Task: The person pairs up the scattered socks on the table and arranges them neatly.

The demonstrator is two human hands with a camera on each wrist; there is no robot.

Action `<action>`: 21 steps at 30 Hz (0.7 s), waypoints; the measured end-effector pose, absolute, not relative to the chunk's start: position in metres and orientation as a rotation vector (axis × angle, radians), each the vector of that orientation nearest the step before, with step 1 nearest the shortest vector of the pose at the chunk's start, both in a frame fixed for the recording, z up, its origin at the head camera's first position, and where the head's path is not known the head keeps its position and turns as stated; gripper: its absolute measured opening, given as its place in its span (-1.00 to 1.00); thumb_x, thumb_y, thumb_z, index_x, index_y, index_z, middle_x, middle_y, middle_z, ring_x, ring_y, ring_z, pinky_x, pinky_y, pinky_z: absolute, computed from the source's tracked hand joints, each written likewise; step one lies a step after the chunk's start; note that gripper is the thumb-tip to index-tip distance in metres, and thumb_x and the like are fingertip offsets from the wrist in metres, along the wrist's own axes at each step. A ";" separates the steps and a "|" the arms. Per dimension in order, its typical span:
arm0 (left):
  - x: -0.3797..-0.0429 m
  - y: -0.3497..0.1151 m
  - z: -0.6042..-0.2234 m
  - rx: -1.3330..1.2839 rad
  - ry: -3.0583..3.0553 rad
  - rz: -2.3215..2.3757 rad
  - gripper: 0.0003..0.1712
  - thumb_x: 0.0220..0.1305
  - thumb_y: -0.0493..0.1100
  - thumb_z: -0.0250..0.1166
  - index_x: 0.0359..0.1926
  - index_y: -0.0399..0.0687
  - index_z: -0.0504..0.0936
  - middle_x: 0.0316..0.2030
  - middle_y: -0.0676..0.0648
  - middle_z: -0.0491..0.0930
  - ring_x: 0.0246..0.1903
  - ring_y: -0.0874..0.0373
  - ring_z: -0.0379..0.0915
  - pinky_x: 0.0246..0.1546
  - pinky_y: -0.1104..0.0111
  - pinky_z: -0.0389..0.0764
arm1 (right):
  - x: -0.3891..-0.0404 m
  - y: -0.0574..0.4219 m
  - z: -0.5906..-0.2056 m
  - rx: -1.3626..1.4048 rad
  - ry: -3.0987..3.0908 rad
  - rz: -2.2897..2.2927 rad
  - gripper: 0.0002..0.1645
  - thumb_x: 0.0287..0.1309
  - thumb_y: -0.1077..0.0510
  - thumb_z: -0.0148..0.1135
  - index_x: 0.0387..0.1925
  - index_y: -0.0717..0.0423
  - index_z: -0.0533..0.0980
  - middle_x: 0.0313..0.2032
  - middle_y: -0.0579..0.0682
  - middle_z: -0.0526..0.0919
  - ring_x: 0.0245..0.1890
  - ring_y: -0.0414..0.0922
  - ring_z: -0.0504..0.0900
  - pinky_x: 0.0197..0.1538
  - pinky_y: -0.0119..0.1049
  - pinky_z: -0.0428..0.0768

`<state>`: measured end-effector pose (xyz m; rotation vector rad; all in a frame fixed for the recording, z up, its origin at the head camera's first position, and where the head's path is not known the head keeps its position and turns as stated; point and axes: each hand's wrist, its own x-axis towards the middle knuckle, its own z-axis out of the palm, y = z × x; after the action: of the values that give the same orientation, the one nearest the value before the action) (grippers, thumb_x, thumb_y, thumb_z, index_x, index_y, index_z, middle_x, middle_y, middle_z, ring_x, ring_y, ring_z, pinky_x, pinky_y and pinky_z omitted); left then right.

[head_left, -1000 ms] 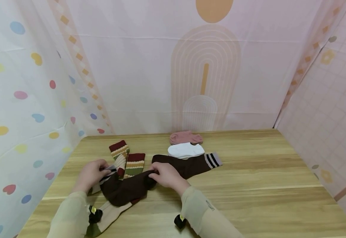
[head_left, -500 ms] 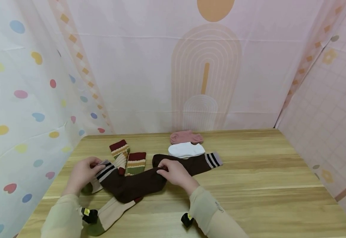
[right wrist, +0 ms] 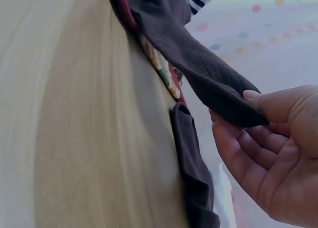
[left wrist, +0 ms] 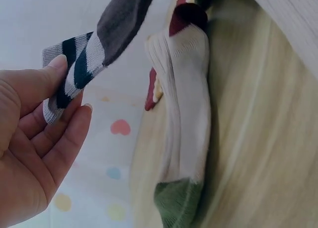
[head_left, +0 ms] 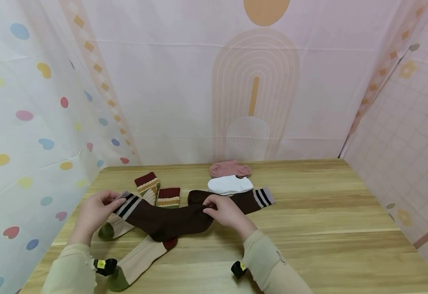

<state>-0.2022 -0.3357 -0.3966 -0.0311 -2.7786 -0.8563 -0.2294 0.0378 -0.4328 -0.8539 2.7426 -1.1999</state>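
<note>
A dark brown sock [head_left: 170, 221] with a grey and black striped cuff is stretched between both hands, above the table. My left hand [head_left: 95, 212] pinches the striped cuff between thumb and fingers, as the left wrist view [left wrist: 37, 138] shows too. The toe end is pinched by my right hand [head_left: 228, 213]; in the right wrist view the toe [right wrist: 243, 111] hangs flat from the thumb and fingers. Under the held sock lie two cream socks with green toes and striped cuffs, one nearer [head_left: 142, 259] and one farther left [head_left: 112, 228], partly covered.
Another brown sock [head_left: 248, 201] with a striped cuff lies behind my right hand. Beyond it are a white low-cut sock [head_left: 230, 185] and a pink one [head_left: 230, 168] at the table's back. The wooden table [head_left: 328, 228] meets patterned curtains behind and at both sides.
The brown sock has been lifted and drawn out straighter. My left hand has moved left with the cuff and my right hand right with the toe, baring more of the cream socks.
</note>
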 end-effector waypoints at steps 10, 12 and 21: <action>-0.200 -0.312 -0.381 -0.055 -2.755 -0.857 -0.60 0.32 0.10 0.33 -0.19 -0.17 0.73 -0.33 -0.07 0.70 -0.36 0.10 0.54 -0.41 0.29 0.52 | -0.232 0.040 -0.436 -0.857 2.756 -1.142 -0.88 0.26 0.15 0.32 -0.19 0.08 0.62 -0.31 -0.13 0.67 -0.26 -0.20 0.62 -0.10 -0.30 0.56; -0.199 -0.307 -0.377 -0.065 -2.741 -0.875 -0.60 0.32 0.11 0.33 -0.18 -0.17 0.74 -0.33 -0.06 0.70 -0.36 0.11 0.54 -0.42 0.33 0.52 | -0.233 0.041 -0.435 -0.847 2.758 -1.152 -0.86 0.27 0.15 0.31 -0.17 0.09 0.62 -0.30 -0.12 0.67 -0.25 -0.20 0.62 -0.10 -0.30 0.57; -0.192 -0.278 -0.369 -0.133 -2.688 -1.170 -0.66 0.34 -0.03 0.33 -0.12 -0.27 0.70 -0.29 -0.12 0.70 -0.42 0.26 0.54 -0.43 0.39 0.59 | -0.234 0.045 -0.430 -0.818 2.751 -1.261 -0.76 0.31 0.17 0.26 -0.06 0.21 0.62 -0.19 -0.06 0.67 -0.21 -0.14 0.63 -0.08 -0.27 0.57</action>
<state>-0.1917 -0.2780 -0.3693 -0.1329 -2.6883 -1.1705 -0.2339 0.0450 -0.4305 -0.8183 2.7514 -1.2606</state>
